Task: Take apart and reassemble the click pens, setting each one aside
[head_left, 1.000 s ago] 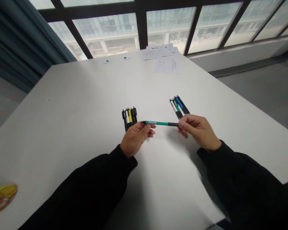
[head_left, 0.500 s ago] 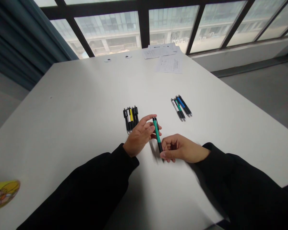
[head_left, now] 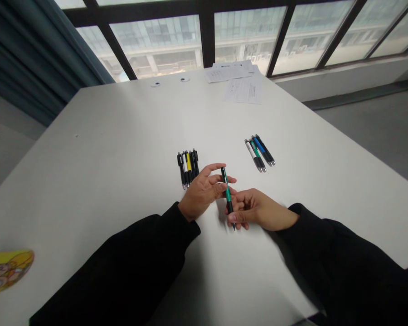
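Observation:
A green and black pen [head_left: 228, 194] is held between my two hands above the table, tilted, with its tip toward me. My left hand [head_left: 204, 190] grips its upper part, with a finger at the top end. Lower down, my right hand [head_left: 255, 210] pinches the black grip near the tip. Just beyond my left hand lies a row of several pens [head_left: 187, 167], mostly black, with one white and one yellow; my fingers partly cover it. Farther right lies a second group of pens [head_left: 260, 153] in white, green, blue and black.
The white table [head_left: 129, 122] reaches to the window. Papers [head_left: 243, 90] lie at its far edge, beside two small round white pieces with dark spots [head_left: 155, 84]. A yellow printed object [head_left: 10, 271] sits at the near left. A blue-grey curtain [head_left: 47, 50] hangs at the left.
The pen has turned about its length, so its clip now faces me more. The fingers of my left hand have shifted a little on it. The whole view has moved slightly.

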